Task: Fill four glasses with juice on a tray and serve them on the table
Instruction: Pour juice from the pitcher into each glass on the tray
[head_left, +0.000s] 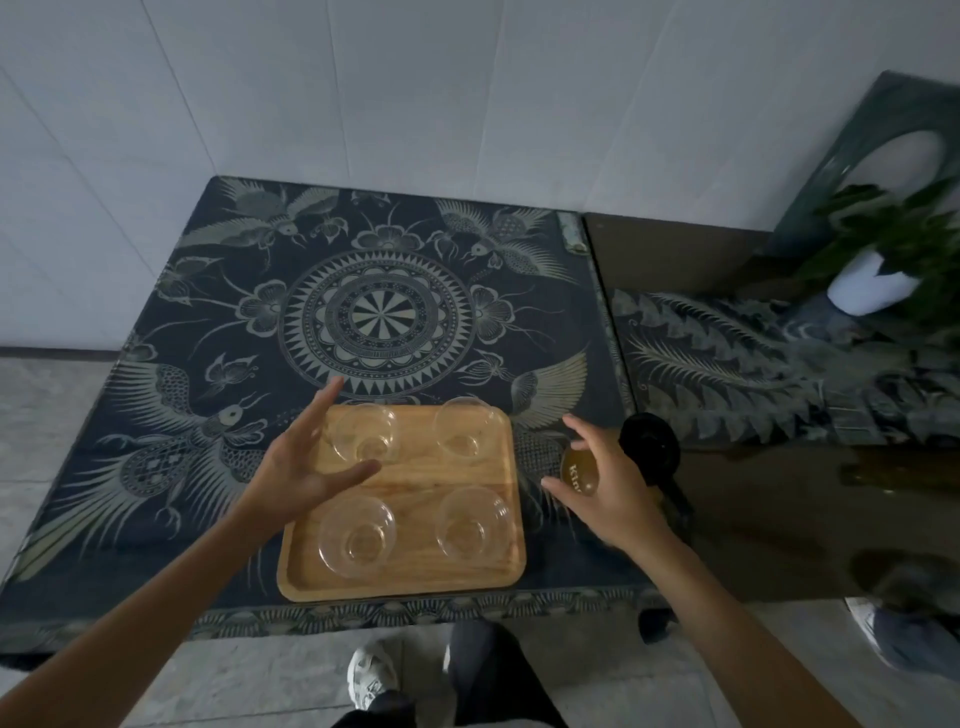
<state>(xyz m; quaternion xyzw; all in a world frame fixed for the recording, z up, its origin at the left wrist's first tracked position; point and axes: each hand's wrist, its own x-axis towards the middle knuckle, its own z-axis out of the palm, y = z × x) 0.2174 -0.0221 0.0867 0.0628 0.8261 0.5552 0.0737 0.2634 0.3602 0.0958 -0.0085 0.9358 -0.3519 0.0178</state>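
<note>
A: Four clear glasses (418, 479) are sitting empty on the wooden tray (410, 480), two behind, two in front, on the patterned table (156, 322).

B: Left hand (301, 462) is hovering over the tray's left side, fingers spread. Right hand (605, 486) is curling loosely around the juice pitcher (621, 465), just right of the tray.

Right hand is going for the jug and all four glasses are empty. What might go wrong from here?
1. The tray sits at the table's near edge; a bump may tip it off.
2. The jug stands right beside the tray, so lifting it may knock the glasses.
3. The left hand hovers over the far left glass and may catch it.
</note>
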